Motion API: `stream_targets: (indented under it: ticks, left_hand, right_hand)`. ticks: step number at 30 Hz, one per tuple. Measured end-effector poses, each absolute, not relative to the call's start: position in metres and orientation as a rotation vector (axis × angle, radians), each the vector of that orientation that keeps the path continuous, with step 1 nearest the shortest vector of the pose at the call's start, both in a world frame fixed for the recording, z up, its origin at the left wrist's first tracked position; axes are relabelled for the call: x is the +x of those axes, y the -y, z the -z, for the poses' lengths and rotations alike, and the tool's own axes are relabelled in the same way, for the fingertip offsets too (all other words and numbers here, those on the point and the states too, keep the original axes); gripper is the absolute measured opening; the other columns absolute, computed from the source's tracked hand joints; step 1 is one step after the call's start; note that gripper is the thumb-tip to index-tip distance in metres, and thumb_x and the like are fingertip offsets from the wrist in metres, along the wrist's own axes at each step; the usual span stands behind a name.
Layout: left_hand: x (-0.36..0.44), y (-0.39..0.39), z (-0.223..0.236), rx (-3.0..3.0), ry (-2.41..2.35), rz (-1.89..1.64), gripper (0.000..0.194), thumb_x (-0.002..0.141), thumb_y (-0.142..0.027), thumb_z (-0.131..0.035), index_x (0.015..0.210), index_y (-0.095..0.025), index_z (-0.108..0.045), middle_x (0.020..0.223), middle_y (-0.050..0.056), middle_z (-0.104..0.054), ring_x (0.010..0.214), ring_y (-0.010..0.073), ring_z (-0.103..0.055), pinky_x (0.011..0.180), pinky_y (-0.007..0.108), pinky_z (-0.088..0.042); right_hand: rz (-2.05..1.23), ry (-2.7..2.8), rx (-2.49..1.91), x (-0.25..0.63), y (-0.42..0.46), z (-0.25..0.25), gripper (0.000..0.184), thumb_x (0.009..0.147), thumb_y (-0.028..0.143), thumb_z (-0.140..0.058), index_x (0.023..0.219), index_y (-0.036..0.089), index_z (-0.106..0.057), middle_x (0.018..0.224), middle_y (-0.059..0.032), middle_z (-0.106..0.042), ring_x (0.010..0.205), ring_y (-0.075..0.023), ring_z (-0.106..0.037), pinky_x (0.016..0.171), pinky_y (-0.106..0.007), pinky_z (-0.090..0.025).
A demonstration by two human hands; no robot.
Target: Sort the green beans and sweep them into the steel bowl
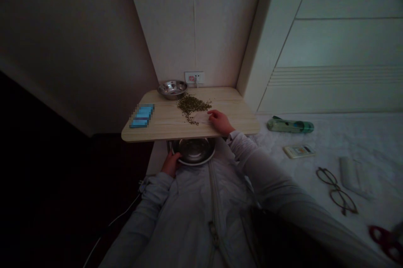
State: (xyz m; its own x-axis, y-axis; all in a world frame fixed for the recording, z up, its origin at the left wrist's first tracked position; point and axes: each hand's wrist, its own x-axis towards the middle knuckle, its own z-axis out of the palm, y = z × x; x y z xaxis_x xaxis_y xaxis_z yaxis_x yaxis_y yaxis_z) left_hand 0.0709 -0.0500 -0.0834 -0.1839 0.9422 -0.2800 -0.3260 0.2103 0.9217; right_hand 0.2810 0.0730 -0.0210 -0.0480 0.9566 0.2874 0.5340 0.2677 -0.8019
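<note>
My left hand grips the left rim of a shiny metal bowl, just below the near edge of a small wooden table. Over the tabletop, my right hand has its fingers closed on a pale, thin flat piece; its exact kind is unclear in the dim light. Beside that piece, to its left and beyond it, lies a loose heap of small green-brown dried bits, with some scattered toward me. A second metal bowl stands at the table's back left.
A phone with a lit, blurred screen lies at the table's left. The wall holds a socket with a plug. On the white bed are a green bottle-shaped container, a light rectangular item, glasses and red-handled scissors.
</note>
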Motion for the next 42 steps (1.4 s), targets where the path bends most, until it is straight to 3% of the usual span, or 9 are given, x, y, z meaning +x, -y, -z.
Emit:
stream_targets:
  ticks: [19, 31, 42]
  left_hand:
    - [0.076, 0.053, 0.071, 0.574, -1.284, -1.245, 0.037, 0.051, -0.011, -0.055, 0.087, -0.019, -0.055, 0.073, 0.002, -0.063, 0.074, 0.0202, -0.062, 0.058, 0.028, -0.050]
    - [0.075, 0.052, 0.075, 0.579, -1.276, -1.257, 0.037, 0.050, -0.010, -0.055, 0.086, -0.018, -0.054, 0.076, 0.002, -0.062, 0.082, 0.0209, -0.060, 0.063, 0.028, -0.049]
    - [0.076, 0.053, 0.074, 0.556, -1.252, -1.267, 0.038, 0.051, -0.009, -0.055, 0.089, -0.018, -0.054, 0.076, 0.002, -0.062, 0.080, 0.0207, -0.061, 0.063, 0.029, -0.050]
  right_hand:
    - [-0.777, 1.580, -1.297, 0.284, -0.066, 0.025, 0.028, 0.064, 0.023, -0.045, 0.088, 0.017, -0.059, 0.062, 0.0025, -0.053, 0.060, -0.0116, -0.047, 0.062, -0.026, -0.037]
    - [-0.604, 1.484, -1.456, 0.283, -0.057, 0.017, 0.017, 0.068, 0.029, -0.044, 0.071, 0.017, -0.055, 0.063, 0.0007, -0.054, 0.064, -0.0133, -0.049, 0.065, -0.028, -0.038]
    - [-0.538, 1.592, -1.479, 0.283, -0.057, 0.020, 0.015, 0.070, 0.028, -0.044, 0.071, 0.018, -0.055, 0.065, 0.0001, -0.054, 0.064, -0.0126, -0.047, 0.067, -0.027, -0.038]
